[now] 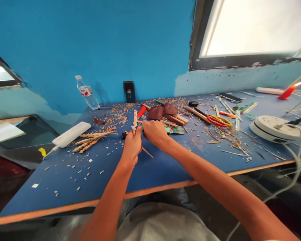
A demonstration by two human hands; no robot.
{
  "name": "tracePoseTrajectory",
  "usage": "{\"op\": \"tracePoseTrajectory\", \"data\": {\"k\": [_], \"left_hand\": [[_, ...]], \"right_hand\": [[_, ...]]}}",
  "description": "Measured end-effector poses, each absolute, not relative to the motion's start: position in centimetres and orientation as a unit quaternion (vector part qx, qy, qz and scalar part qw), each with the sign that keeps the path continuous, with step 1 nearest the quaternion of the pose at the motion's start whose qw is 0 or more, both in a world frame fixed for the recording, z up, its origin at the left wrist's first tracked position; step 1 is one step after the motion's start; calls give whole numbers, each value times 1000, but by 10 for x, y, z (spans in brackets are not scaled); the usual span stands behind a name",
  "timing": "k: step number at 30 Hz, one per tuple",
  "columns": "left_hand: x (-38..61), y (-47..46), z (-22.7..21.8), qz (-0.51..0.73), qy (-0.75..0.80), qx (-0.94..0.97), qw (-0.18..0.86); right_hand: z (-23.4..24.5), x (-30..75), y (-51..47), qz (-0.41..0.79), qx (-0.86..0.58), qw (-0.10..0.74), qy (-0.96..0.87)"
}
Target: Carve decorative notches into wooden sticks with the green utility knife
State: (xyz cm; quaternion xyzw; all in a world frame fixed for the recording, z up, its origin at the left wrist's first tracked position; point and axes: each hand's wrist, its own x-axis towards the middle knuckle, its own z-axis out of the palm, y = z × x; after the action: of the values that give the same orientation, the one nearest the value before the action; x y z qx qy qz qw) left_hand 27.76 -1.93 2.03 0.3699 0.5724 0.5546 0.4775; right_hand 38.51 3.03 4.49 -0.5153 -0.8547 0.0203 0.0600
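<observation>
My left hand (131, 147) is closed around a pale carved wooden stick (135, 117), whose notched upper end stands up above the fingers. A thin tail of wood (147, 152) sticks out below that hand. My right hand (155, 132) grips a knife; its short metal blade (133, 127) lies against the stick just above my left thumb, and a bit of green shows between blade and fist. The rest of the knife is hidden by the fingers. Behind the hands lie a red-handled tool (141, 112) and brown sandpaper pieces (155, 112).
Shavings litter the blue table (160, 170). Carved sticks (90, 140) and a white power bank-like block (71, 134) lie left, near a tilted-looking water bottle (88, 95). Rightward are scissors (218, 121), a phone (230, 97), a round power strip (276, 129) and a lit red candle (287, 93).
</observation>
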Motion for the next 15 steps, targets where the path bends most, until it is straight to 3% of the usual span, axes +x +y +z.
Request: {"op": "tracePoseTrajectory", "data": {"k": [7, 10, 15], "left_hand": [[278, -73, 43, 586, 464, 317, 583], [275, -81, 45, 645, 451, 294, 542], [269, -82, 45, 705, 454, 262, 478]], "right_hand": [[49, 414, 32, 178, -315, 160, -918], [55, 431, 19, 247, -252, 178, -919], [70, 451, -5, 401, -282, 297, -820]]}}
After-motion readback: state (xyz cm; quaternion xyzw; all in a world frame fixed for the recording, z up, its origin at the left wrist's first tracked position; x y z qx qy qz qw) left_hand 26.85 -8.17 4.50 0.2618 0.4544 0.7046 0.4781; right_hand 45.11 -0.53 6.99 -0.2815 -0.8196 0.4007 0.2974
